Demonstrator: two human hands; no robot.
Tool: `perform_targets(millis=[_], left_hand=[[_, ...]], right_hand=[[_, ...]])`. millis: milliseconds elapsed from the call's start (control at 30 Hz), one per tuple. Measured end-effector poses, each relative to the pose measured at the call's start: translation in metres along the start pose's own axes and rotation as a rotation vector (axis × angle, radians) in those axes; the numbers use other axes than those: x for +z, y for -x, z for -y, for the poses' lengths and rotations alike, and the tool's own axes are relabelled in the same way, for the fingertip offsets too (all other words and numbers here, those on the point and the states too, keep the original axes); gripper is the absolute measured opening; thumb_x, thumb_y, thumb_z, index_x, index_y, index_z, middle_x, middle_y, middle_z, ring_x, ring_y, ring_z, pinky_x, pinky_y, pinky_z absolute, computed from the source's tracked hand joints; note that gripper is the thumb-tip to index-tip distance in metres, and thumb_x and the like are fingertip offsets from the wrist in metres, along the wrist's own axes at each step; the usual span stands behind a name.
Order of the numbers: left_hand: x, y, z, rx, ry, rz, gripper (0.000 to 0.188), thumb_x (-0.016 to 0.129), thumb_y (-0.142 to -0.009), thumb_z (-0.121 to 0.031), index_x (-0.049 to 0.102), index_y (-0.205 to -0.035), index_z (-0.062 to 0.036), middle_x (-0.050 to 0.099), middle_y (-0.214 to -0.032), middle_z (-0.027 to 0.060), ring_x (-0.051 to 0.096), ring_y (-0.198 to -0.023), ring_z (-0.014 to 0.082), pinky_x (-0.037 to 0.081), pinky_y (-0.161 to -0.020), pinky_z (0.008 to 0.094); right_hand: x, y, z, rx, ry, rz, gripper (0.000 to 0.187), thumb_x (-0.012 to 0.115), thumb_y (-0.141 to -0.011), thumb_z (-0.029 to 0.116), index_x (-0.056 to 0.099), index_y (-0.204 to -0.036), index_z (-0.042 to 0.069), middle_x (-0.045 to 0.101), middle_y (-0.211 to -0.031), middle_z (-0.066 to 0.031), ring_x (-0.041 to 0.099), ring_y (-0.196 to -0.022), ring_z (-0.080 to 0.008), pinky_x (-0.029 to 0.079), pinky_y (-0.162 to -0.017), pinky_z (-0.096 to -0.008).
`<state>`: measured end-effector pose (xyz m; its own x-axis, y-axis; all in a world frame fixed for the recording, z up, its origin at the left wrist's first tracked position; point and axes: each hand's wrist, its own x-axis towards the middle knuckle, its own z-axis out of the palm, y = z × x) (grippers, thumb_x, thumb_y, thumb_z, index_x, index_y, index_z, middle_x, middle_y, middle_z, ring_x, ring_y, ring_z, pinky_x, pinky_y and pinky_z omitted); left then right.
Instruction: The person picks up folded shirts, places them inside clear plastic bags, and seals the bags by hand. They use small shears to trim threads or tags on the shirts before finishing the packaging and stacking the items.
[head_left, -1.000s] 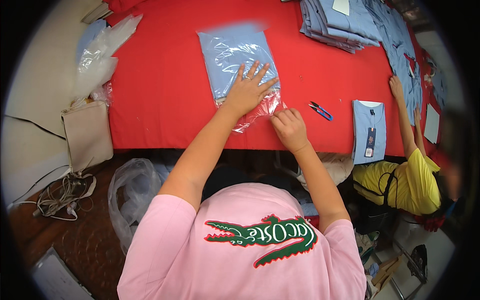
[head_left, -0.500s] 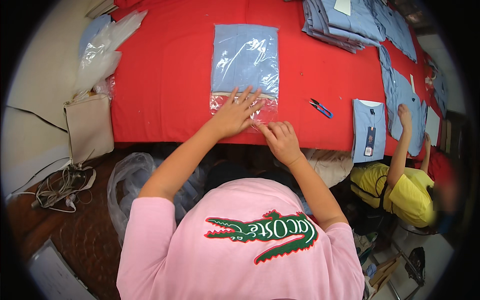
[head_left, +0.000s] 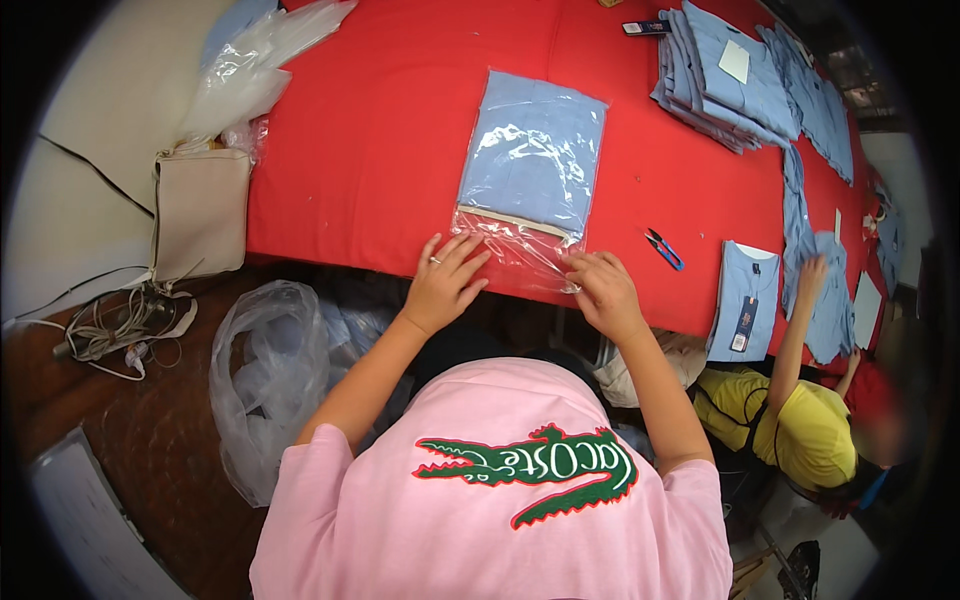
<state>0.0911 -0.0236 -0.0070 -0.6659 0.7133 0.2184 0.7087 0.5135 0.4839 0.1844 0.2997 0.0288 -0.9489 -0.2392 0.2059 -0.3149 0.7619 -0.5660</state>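
A folded light-blue shirt (head_left: pixel 525 150) lies inside a clear plastic bag (head_left: pixel 520 241) on the red-covered table in front of me. The bag sits slightly turned, its unfilled flap toward me. At the flap's near left corner is my left hand (head_left: pixel 440 288), fingers stretched and apart, fingertips at the plastic. My right hand (head_left: pixel 608 296) has its fingers bent and pinched on the flap's right edge. A pale strip shows across the shirt's near end.
Blue-handled thread snips (head_left: pixel 666 252) lie to the right. Beyond are a tagged folded shirt (head_left: pixel 745 300) and a shirt stack (head_left: pixel 720 85). A person in yellow (head_left: pixel 800 425) handles shirts at far right. Empty-looking plastic bags (head_left: pixel 245 85) and a beige pouch (head_left: pixel 200 210) are left.
My left hand has moved left from the middle of the flap to its left corner. My right hand stays at the right edge. The view has shifted, and the bag now appears tilted.
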Motion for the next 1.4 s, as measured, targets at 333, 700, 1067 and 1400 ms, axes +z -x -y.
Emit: perform_targets(millis=[333, 700, 1067, 1400], left_hand=[[-0.010, -0.160, 0.020, 0.088, -0.014, -0.024, 0.053, 0.064, -0.106, -0.039, 0.056, -0.157, -0.0280, 0.042, -0.170, 0.0127, 0.037, -0.157, 0.0375, 0.036, -0.125, 0.0529], [0.056, -0.189, 0.037, 0.309, -0.251, 0.157, 0.058, 0.052, -0.107, -0.060, 0.046, -0.163, -0.0455, 0.019, -0.181, 0.0090, 0.021, -0.166, 0.0350, 0.014, -0.133, 0.0614], [-0.008, -0.017, -0.004, 0.171, 0.117, 0.476, 0.073, 0.070, -0.099, -0.054, 0.059, -0.155, -0.0080, 0.034, -0.176, 0.0139, 0.020, -0.166, 0.0352, 0.011, -0.133, 0.0626], [-0.017, -0.060, 0.023, -0.426, 0.801, -0.090, 0.025, 0.063, -0.110, -0.019, 0.077, -0.116, 0.0006, 0.078, -0.094, 0.0119, 0.075, -0.088, 0.0195, 0.059, -0.083, 0.0334]], right_hand=[[0.017, 0.019, -0.007, 0.043, -0.009, 0.056, 0.013, 0.077, -0.090, 0.008, 0.075, -0.103, 0.004, 0.076, -0.132, -0.0091, 0.067, -0.132, -0.0270, 0.050, -0.110, -0.0490], [0.021, 0.042, -0.001, 0.225, -0.115, -0.006, 0.008, 0.078, -0.088, 0.005, 0.076, -0.096, 0.005, 0.078, -0.128, -0.0081, 0.069, -0.130, -0.0257, 0.049, -0.111, -0.0487], [0.014, 0.010, 0.008, 0.553, -0.608, -0.213, 0.004, 0.078, -0.091, 0.003, 0.077, -0.095, 0.003, 0.082, -0.106, -0.0095, 0.075, -0.102, -0.0220, 0.055, -0.099, -0.0366], [0.032, -0.047, -0.033, 0.701, -1.149, -0.446, 0.014, 0.067, -0.107, 0.012, 0.067, -0.113, 0.000, 0.077, -0.095, -0.0140, 0.075, -0.080, -0.0173, 0.061, -0.075, -0.0308]])
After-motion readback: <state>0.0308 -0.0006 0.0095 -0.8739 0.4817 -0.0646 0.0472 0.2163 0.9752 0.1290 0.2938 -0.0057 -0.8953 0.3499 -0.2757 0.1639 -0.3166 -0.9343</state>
